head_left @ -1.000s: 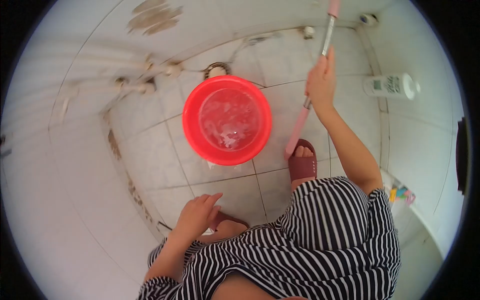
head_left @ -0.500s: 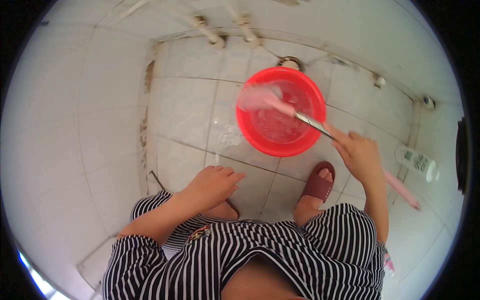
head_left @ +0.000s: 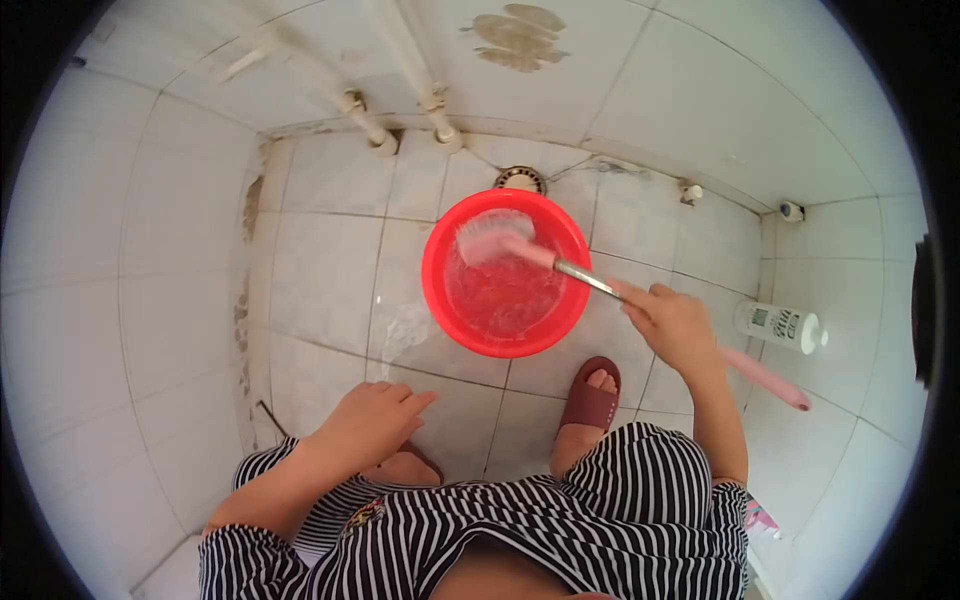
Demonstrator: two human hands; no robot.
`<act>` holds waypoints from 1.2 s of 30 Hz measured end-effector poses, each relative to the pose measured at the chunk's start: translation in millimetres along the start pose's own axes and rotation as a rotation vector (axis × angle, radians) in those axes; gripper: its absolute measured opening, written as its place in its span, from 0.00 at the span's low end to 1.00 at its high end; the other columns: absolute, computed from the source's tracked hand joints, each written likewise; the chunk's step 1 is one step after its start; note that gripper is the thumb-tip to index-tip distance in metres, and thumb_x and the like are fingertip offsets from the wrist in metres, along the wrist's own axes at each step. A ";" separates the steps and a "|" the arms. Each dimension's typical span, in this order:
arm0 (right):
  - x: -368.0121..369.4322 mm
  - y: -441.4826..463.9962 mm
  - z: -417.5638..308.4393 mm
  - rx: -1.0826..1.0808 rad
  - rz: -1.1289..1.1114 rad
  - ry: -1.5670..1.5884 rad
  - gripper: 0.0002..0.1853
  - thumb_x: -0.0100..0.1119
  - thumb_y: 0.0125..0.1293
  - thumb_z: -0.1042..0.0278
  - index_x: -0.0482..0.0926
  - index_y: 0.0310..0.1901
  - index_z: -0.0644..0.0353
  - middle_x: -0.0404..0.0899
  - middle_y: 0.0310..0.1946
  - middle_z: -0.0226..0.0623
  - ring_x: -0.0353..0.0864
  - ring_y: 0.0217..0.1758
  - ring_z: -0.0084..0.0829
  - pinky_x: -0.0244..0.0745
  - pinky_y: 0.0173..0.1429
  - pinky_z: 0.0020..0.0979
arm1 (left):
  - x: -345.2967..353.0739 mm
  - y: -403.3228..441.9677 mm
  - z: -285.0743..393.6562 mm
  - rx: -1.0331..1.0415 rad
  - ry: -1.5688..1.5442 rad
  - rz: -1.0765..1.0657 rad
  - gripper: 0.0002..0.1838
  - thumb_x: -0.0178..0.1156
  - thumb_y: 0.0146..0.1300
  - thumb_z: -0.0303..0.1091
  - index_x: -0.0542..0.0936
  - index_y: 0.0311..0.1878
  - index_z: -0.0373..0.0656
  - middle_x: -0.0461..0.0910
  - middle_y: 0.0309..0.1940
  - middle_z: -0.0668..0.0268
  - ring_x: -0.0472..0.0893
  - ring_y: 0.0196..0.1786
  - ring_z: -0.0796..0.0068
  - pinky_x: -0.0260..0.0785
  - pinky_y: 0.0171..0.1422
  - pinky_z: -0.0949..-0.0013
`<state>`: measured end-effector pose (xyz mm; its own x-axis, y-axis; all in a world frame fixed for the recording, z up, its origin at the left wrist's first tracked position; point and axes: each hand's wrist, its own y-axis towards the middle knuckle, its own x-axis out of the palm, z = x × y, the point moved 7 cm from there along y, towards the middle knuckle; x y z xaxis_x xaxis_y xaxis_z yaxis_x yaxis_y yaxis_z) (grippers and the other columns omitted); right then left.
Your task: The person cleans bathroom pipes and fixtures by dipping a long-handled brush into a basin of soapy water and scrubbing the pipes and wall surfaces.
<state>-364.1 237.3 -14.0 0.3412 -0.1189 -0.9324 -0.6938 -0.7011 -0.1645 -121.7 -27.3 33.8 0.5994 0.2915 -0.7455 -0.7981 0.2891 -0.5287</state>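
Note:
My right hand (head_left: 677, 325) is wrapped round the metal part of a long brush handle (head_left: 585, 276), right of the basin. The pink brush head (head_left: 492, 240) with pale bristles is over or in the soapy water of a red basin (head_left: 436, 303), near its upper left side. The handle's pink end (head_left: 768, 380) sticks out behind my wrist. My left hand (head_left: 374, 425) hangs below and left of the basin, holding nothing, its fingers slightly bent and spread.
A round floor drain (head_left: 520, 180) is just beyond the basin. White pipes (head_left: 412, 70) meet the floor at the upper left. A white bottle (head_left: 778, 326) stands by the right wall. Wet suds (head_left: 403, 330) lie on the tiles left of the basin.
The brush, held upright to the right of the basin a second ago, has swung left over the basin. Its head has since moved from the basin's left rim inward. My left hand still holds nothing.

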 end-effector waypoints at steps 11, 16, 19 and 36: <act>33.7 63.8 79.0 0.173 0.390 -0.123 0.30 0.56 0.75 0.66 0.68 0.74 0.25 0.74 0.29 0.40 0.79 0.27 0.43 0.75 0.33 0.46 | 7.7 3.8 -1.1 -0.027 -0.001 -0.068 0.23 0.62 0.67 0.37 0.77 0.65 0.46 0.84 0.48 0.59 0.83 0.50 0.56 0.75 0.57 0.56; 40.9 65.5 73.5 0.166 0.349 -0.073 0.28 0.55 0.76 0.64 0.69 0.73 0.24 0.74 0.28 0.39 0.79 0.25 0.45 0.76 0.32 0.47 | 8.2 4.2 -1.6 -0.049 0.002 -0.093 0.24 0.63 0.66 0.37 0.76 0.65 0.45 0.84 0.48 0.60 0.83 0.51 0.56 0.75 0.58 0.57; -3.0 67.3 38.3 0.126 0.522 -0.033 0.27 0.55 0.75 0.64 0.69 0.73 0.24 0.75 0.28 0.40 0.80 0.26 0.45 0.77 0.32 0.46 | 12.0 3.6 -5.4 -0.057 -0.008 -0.124 0.25 0.63 0.65 0.37 0.76 0.65 0.45 0.84 0.48 0.59 0.83 0.51 0.56 0.75 0.58 0.57; 98.2 134.9 20.0 0.113 0.191 0.079 0.34 0.55 0.72 0.67 0.62 0.78 0.28 0.75 0.34 0.44 0.81 0.29 0.47 0.79 0.36 0.48 | 14.5 -14.8 1.2 -0.192 -0.129 -0.051 0.23 0.63 0.64 0.34 0.78 0.63 0.44 0.83 0.42 0.58 0.83 0.47 0.56 0.76 0.53 0.56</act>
<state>-436.8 145.1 -134.2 0.2426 -0.2998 -0.9226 -0.8159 -0.5776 -0.0269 -101.1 -26.2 31.2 0.6324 0.3985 -0.6643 -0.7562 0.1315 -0.6410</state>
